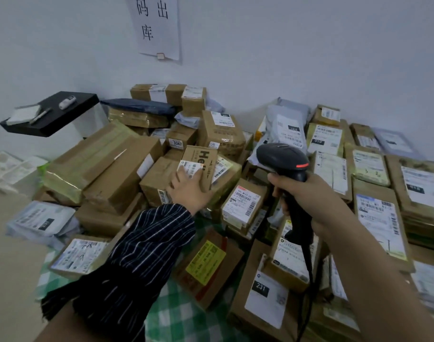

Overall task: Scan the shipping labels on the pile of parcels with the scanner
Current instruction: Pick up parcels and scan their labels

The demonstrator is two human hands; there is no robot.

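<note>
My right hand (307,196) grips the handle of a black barcode scanner (283,157), whose head points left and shows a red light. My left hand (189,187) holds the near edge of a small brown box (201,160) printed with black letters. The box is tilted up on top of the pile. A white shipping label (191,169) with a barcode sits on that box just above my fingers. The scanner's head hangs to the right of the box, about a hand's width away. A black cable (307,267) trails down from the scanner.
Brown cartons and grey mailer bags (287,127) lie heaped on a green checked cloth (176,314) against a white wall. A black shelf (53,114) with small items juts out at the left. Flat parcels (378,215) with labels facing up fill the right side.
</note>
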